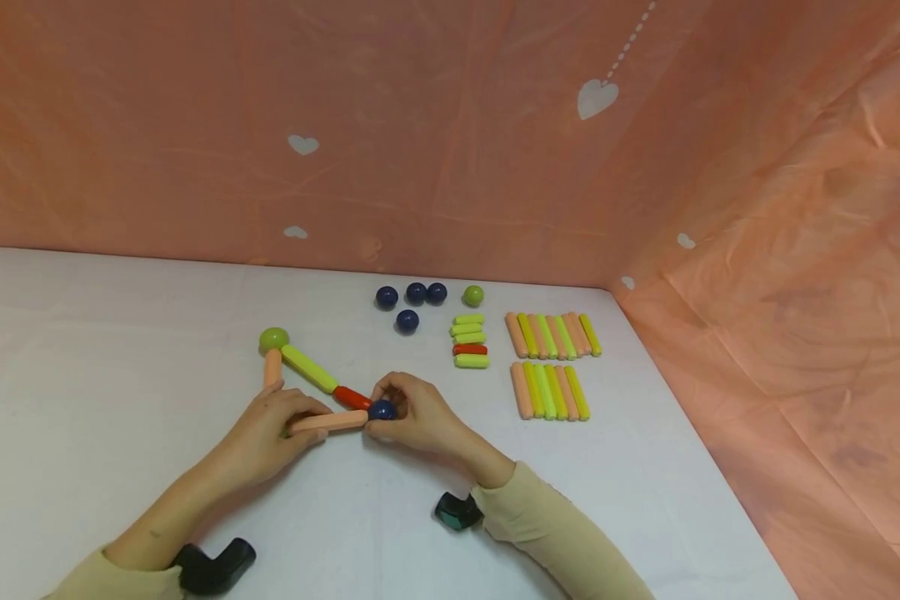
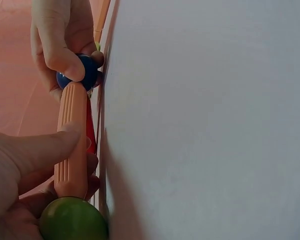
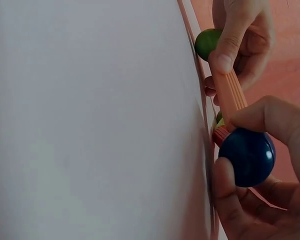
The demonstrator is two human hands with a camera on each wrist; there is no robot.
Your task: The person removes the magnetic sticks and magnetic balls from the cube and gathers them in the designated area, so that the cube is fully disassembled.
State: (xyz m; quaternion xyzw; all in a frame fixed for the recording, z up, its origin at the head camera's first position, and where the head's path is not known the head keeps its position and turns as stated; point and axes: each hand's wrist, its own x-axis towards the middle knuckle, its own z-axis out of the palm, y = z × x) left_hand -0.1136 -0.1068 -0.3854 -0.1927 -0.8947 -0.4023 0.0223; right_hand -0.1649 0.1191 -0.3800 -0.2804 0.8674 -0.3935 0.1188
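My left hand (image 1: 266,429) pinches a ridged peach rod (image 2: 72,107) between thumb and fingers. A green ball (image 2: 72,220) sits at that rod's near end, mostly hidden by the hand in the head view. At the other end is a dark blue ball (image 3: 247,157), which my right hand (image 1: 423,417) grips with thumb and fingertips. From the blue ball a short red rod (image 1: 352,397) runs in line with a light green rod (image 1: 309,368) to a second green ball (image 1: 273,339). Another peach rod (image 1: 272,368) leads from that ball down behind my left hand.
Several loose dark blue balls (image 1: 407,322) and one green ball (image 1: 473,295) lie at the back of the white table (image 1: 105,358). Short rods (image 1: 471,361) are stacked in a column. Two rows of longer rods (image 1: 551,392) lie right of them. An orange curtain (image 1: 450,150) hangs behind.
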